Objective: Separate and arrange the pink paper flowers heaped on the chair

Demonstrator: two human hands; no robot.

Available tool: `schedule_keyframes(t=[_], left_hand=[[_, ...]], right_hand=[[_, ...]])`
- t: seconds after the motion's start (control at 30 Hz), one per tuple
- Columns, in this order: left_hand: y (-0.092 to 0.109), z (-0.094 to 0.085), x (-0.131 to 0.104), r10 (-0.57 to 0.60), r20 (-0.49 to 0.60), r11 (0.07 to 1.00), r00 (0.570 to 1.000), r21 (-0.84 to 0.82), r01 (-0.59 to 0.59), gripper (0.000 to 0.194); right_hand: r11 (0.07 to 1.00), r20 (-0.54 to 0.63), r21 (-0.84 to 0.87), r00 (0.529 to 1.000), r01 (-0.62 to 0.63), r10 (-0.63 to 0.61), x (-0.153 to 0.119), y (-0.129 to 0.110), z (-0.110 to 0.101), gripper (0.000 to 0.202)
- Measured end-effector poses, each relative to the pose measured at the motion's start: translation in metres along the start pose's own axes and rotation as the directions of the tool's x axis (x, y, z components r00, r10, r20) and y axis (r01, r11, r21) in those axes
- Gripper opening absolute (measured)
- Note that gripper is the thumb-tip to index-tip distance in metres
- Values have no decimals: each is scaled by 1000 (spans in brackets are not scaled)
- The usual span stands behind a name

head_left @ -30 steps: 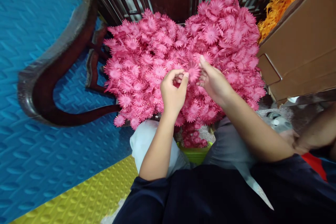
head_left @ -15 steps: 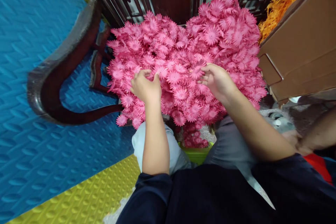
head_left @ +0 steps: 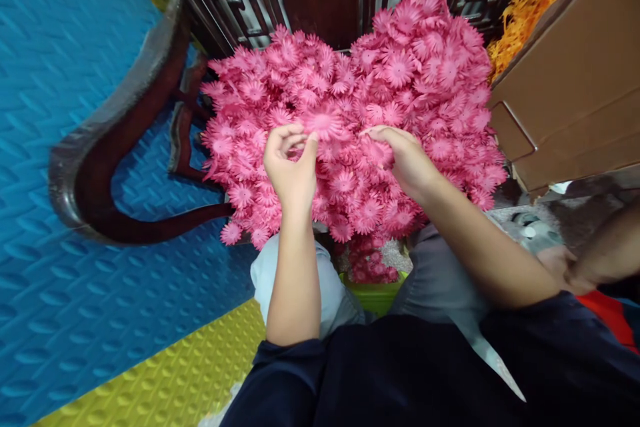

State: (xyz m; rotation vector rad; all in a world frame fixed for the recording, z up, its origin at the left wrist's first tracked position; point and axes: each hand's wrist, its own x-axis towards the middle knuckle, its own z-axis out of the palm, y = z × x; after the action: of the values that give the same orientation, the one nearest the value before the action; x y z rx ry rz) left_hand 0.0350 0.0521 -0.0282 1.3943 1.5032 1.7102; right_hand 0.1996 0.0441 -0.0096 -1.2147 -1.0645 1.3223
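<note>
1. The pink flower head [head_left: 324, 121] pinched in the left hand faces up toward the camera, its flat disc tilted slightly toward the near side. It is round, so no long axis shows.
2. It is a daisy-like bloom with many narrow, pointed petals fanning from a paler centre, the same bright pink as the rest. It sits just above the middle of the pile of pink flowers [head_left: 425, 67], between the two hands.
3. The left hand [head_left: 290, 170] is nearly closed: thumb and forefinger meet at the near edge of the flower head, and the other fingers curl in beside them.
4. The right hand [head_left: 407, 157] lies palm down on the pile just right of the held bloom, with its fingers bent and pressed into the flowers. Whether it grips one of them cannot be told, as petals hide the fingertips.
5. The pile spreads wide across the middle of the scene and heaps highest at the far right.
6. A dark curved wooden chair arm [head_left: 120, 140] loops to the left of the pile, over a blue foam mat [head_left: 60, 320]; a yellow mat [head_left: 165, 373] lies nearer.
7. A brown cardboard box [head_left: 575, 80] stands right of the pile, with orange flowers [head_left: 530, 13] beyond it.
8. Another person's hand [head_left: 565, 267] rests at the near right.
</note>
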Motion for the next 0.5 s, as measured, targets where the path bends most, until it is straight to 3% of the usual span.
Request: schedule_keyframes(t=[0.13,0.23,0.37,0.5], left_hand=[[-2,7,-4,-122,150,963,981,-221,154,35],[0,10,-7,-147,193,925,970,-320,203,41],[3,13,-10,-157,219,912,963,-342,227,39],[3,15,-11,-158,225,914,962,-335,228,38]], right_hand=[[998,11,53,1000,-26,25,-3,-3,6,39],[1000,67,4,997,-24,23,-4,-5,6,42],[999,135,-14,990,48,-46,-5,-4,6,34],[999,114,-11,992,48,-47,-7,-3,7,32]])
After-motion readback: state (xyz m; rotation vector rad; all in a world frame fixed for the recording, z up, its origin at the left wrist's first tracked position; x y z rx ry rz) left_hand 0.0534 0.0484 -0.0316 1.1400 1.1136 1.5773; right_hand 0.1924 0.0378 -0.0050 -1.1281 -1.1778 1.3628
